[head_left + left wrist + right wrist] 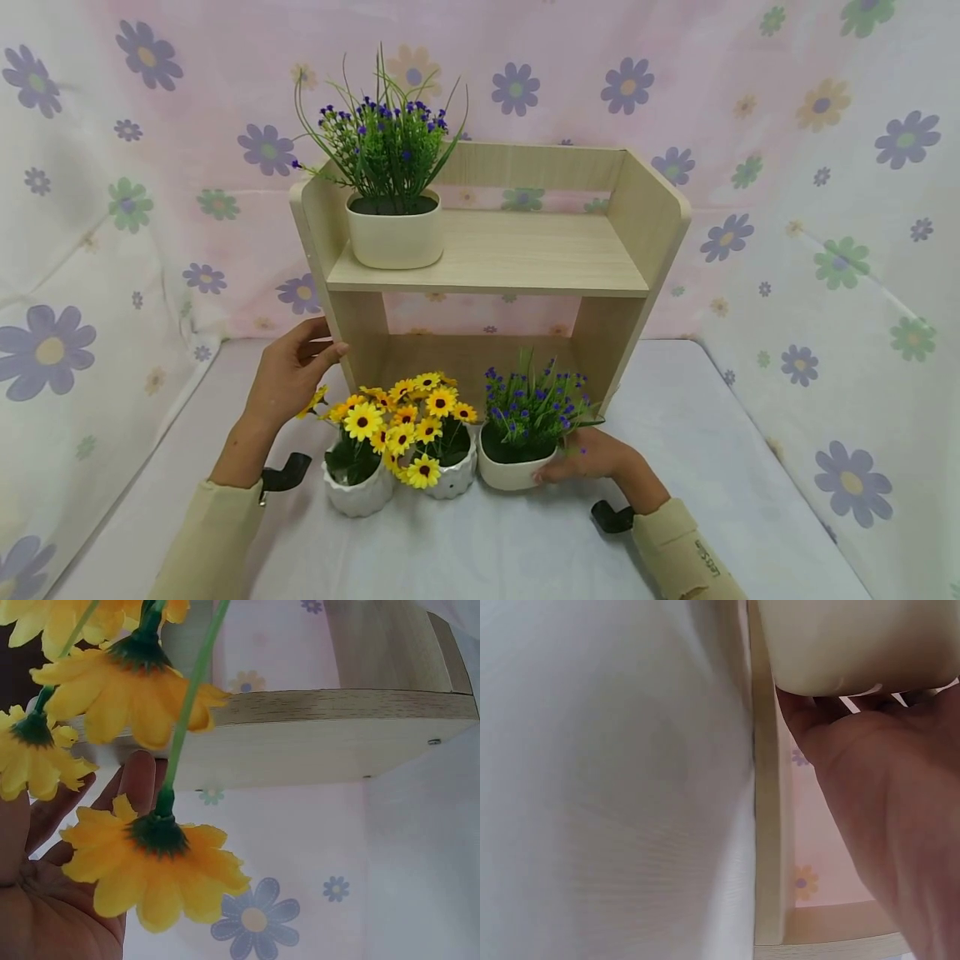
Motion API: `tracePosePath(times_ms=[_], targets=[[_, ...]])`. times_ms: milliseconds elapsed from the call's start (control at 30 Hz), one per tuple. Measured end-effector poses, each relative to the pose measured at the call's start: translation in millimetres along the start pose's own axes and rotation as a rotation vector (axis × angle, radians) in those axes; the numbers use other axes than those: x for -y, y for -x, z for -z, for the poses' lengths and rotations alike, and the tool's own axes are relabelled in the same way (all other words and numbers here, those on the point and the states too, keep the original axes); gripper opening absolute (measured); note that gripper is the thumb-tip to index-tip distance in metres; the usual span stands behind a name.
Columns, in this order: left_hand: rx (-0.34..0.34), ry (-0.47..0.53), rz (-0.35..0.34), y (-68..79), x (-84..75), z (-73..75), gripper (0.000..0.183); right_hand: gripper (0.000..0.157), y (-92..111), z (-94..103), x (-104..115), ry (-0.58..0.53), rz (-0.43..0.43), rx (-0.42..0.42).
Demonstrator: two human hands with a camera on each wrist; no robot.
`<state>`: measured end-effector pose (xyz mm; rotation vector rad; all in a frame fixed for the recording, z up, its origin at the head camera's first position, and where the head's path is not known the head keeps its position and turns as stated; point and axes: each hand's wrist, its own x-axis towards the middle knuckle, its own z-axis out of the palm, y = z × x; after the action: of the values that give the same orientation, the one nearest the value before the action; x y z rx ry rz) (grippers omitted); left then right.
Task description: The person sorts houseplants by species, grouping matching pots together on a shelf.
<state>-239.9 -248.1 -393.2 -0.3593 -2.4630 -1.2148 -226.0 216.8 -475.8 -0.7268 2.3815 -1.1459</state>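
A flower-printed backdrop (pixel 570 50) is filling the top and both sides of the head view, and a white-covered table (pixel 480 558) is spreading across the bottom. A two-tier wooden shelf (pixel 525 250) is standing in the centre. On its upper board, left of the frame's middle, a tall purple-flowered plant (pixel 395 233) is sitting in a cream pot. A shorter purple-flowered plant (pixel 517 473) is showing just right of the bottom centre, in front of the shelf. Beside it, further left, a front white pot (pixel 360 493) and a rear white pot (pixel 453 477) are bearing yellow blooms. Tan sleeves (pixel 217 525) are entering at the lower left and lower right.

The right hand (pixel 592 457) is holding the shorter plant's pot from its right side, thumb in front; the right wrist view is adding fingers bending behind that pot at the upper right, which the head view is hiding. The left hand (pixel 288 375), left of centre, is gripping the shelf's left side panel, thumb at the front edge. Only the left wrist view is revealing its palm, the undersides of yellow blooms (pixel 161 862) and tiny dark fittings (pixel 434 742) at the right. Whether the held pot is touching the table, I cannot tell.
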Motion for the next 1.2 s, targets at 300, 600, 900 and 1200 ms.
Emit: tracePosePath(times_ms=[300,600,900,1200], targets=[[0.003,0.007,0.006,0.4,-1.2,0.2,0.05,0.107,2,6.2,10,-0.029,0.121,-0.081],[0.007,0.017,0.005,0.7,-0.9,0.6,0.05,0.102,9,14.2,27,-0.1,0.274,-0.142],[0.005,0.015,0.006,0.4,-0.4,-0.3,0.05,0.111,11,17.9,46,-0.229,0.413,-0.175],[-0.002,0.024,-0.011,0.4,0.2,-0.3,0.049,0.1,23,30.0,64,-0.206,0.429,-0.268]])
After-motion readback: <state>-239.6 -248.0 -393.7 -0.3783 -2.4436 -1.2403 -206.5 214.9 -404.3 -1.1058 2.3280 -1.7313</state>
